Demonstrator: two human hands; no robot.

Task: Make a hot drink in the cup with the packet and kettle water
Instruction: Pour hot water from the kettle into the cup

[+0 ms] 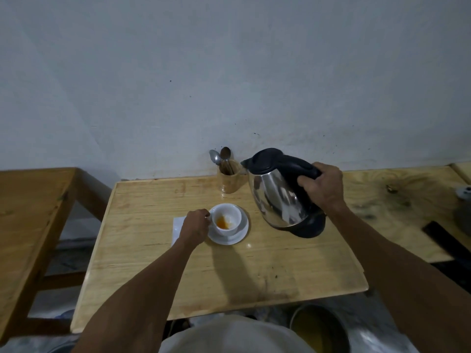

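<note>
Head view: white cup (227, 218) upright on a white saucer (242, 231), near the middle of the light wooden table (158, 266), orange powder lying in its bottom. Left hand (195, 226) at the cup's left side, grip pinched narrow at the handle. Steel kettle (279, 197) with black lid, right of the cup, tilted with spout toward the left and far side. Right hand (322, 184) with grip wrapped tight round the black handle. White packet (177, 225) flat on the table, partly hidden under the left hand. Wooden holder (229, 178) with spoons (220, 156) by the far wall.
</note>
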